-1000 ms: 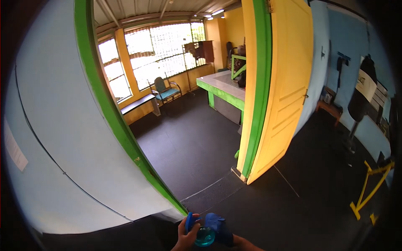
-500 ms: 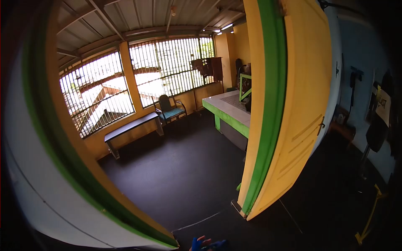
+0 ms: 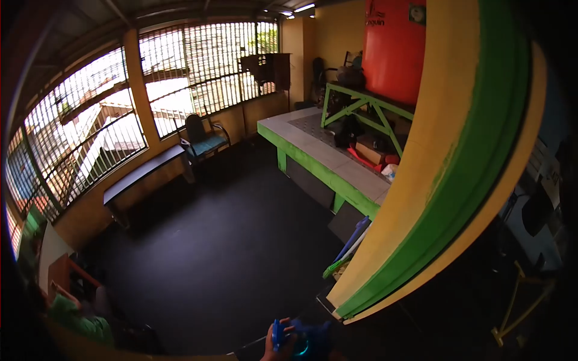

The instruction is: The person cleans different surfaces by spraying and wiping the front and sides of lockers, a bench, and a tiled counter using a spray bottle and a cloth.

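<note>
At the bottom edge of the head view, my left hand [image 3: 270, 349] is partly visible, its fingers wrapped round a blue object [image 3: 277, 334]. The object has dark parts and a curved bright cyan glow low on it; its exact kind is too dark to make out. I cannot see my right hand; the area right of the object is in deep shadow. Just ahead and to the right stands the yellow and green door frame [image 3: 445, 198].
A green-edged tiled counter [image 3: 313, 147] carries a green stand [image 3: 361, 111] under a red tank [image 3: 394, 54]. Brooms [image 3: 349, 243] lean near the frame. A bench [image 3: 144, 174] and chair [image 3: 205, 141] line the barred windows. At lower left sits a person in green [image 3: 81, 319].
My view has moved forward into the doorway and turned. The red tank, brooms and seated person have come into view. My left hand and the blue object show more at the bottom.
</note>
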Tool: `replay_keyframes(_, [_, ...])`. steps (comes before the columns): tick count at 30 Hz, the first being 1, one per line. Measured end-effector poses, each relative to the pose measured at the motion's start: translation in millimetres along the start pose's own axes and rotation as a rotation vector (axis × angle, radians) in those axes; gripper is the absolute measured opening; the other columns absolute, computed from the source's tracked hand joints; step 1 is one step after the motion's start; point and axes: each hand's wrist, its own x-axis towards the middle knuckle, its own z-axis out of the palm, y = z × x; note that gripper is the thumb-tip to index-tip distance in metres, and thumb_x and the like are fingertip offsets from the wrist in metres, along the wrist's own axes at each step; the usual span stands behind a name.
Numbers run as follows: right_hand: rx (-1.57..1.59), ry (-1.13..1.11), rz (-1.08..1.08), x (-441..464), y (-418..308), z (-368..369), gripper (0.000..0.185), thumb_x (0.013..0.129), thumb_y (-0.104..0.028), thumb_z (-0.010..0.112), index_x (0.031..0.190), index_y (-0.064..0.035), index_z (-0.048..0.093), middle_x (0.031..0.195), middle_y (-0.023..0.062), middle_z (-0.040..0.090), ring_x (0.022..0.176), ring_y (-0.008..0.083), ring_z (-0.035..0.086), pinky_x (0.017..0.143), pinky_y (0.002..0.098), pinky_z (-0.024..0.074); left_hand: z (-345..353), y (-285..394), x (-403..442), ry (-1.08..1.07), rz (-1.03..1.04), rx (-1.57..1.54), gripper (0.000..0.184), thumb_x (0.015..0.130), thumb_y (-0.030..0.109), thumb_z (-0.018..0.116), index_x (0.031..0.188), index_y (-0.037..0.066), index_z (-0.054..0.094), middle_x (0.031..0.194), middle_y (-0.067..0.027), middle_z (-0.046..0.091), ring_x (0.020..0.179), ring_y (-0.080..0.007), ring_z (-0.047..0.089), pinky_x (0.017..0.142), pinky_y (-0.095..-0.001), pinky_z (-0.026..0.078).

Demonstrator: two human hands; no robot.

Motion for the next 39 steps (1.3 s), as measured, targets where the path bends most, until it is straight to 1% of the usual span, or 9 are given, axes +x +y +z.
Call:
replay_keyframes(4, [-0.027,0.147,0.056,42,39,25,0.03,0.086,-0.036,0.072,0.085,-0.0122,0.054,0.084,0.0036,0.054,0.078,0.0265,0.058,0.064,0.045,0.0384,-19,16,83,-0.035,0.196,0.102,0.063,0.098,0.016,0.069,0.151,0.001,0.038,0.145,-0.015,0.053,0.121,-0.0249,0.062,0.099,-0.0392,0.054])
replay_keyframes(7, [-0.162,-0.753,-0.144,82,126,7,0.026,0.094,-0.036,0.065,0.1,-0.0111,0.06,0.099,0.0073,0.06,0.093,0.0295,0.062,0.075,0.0477,0.0467,-34,26,138,0.078,-0.008,0.063,0.057,0.098,0.011,0.068,0.148,0.001,0.043,0.142,-0.0135,0.055,0.116,-0.0248,0.063,0.094,-0.0368,0.056])
replay_keyframes(10, [1.334,-0.072,1.714,100,183,46,0.045,0.109,-0.052,0.038,0.108,-0.0131,0.06,0.111,0.011,0.063,0.106,0.028,0.063,0.105,0.0469,0.0485,-60,33,192,0.148,-0.124,0.08,0.052,0.096,0.004,0.068,0.144,0.0,0.047,0.142,-0.0139,0.057,0.113,-0.0231,0.064,0.089,-0.0343,0.058])
replay_keyframes(18, [1.57,-0.58,1.179,278,301,159,0.08,0.098,-0.075,0.035,0.137,-0.0088,0.055,0.128,0.0108,0.065,0.111,0.0259,0.064,0.103,0.0452,0.0491,-95,56,327,0.201,-0.07,0.209,0.054,0.096,-0.002,0.065,0.146,-0.002,0.045,0.138,-0.0169,0.061,0.104,-0.0228,0.067,0.083,-0.0363,0.061])
replay_keyframes(28, [1.434,0.125,1.116,354,427,131,0.078,0.099,-0.074,0.033,0.139,-0.0103,0.054,0.148,0.013,0.056,0.122,0.0316,0.06,0.108,0.0458,0.0466,-118,-5,609,-0.377,-0.22,0.535,0.059,0.094,0.001,0.071,0.149,0.008,0.051,0.134,-0.0136,0.065,0.104,-0.0202,0.069,0.089,-0.0367,0.06])
replay_keyframes(30, [1.491,0.262,1.056,353,437,112,0.077,0.101,-0.073,0.031,0.144,-0.0121,0.052,0.15,0.014,0.054,0.133,0.0349,0.055,0.112,0.0487,0.0443,-67,2,669,-0.513,-0.111,0.674,0.051,0.082,0.014,0.072,0.134,0.011,0.068,0.115,-0.0146,0.075,0.102,-0.0209,0.072,0.085,-0.0374,0.057])
replay_keyframes(32, [0.619,0.27,0.86,361,433,98,0.074,0.1,-0.072,0.036,0.137,-0.0123,0.058,0.138,0.0119,0.062,0.122,0.0356,0.062,0.105,0.0527,0.0493,-21,-9,719,-0.669,-0.149,0.68,0.045,0.082,0.014,0.071,0.127,0.011,0.071,0.102,-0.0108,0.076,0.089,-0.0159,0.071,0.077,-0.0342,0.056])
replay_keyframes(33, [1.37,0.587,0.811,346,459,81,0.075,0.096,-0.076,0.04,0.132,-0.0123,0.061,0.128,0.0096,0.066,0.112,0.0331,0.065,0.097,0.053,0.0532,2,-18,746,-0.781,-0.168,0.711,0.04,0.082,0.014,0.071,0.121,0.011,0.074,0.089,-0.007,0.077,0.076,-0.0109,0.07,0.069,-0.0311,0.056])
replay_keyframes(39, [1.161,0.977,0.58,393,426,27,0.091,0.091,-0.084,0.036,0.127,-0.0047,0.061,0.13,0.0154,0.064,0.11,0.03,0.063,0.096,0.0497,0.0516,179,-126,829,-1.139,-0.312,0.897,0.046,0.081,0.018,0.071,0.127,0.016,0.071,0.087,-0.0112,0.073,0.077,-0.0162,0.07,0.071,-0.0341,0.055])
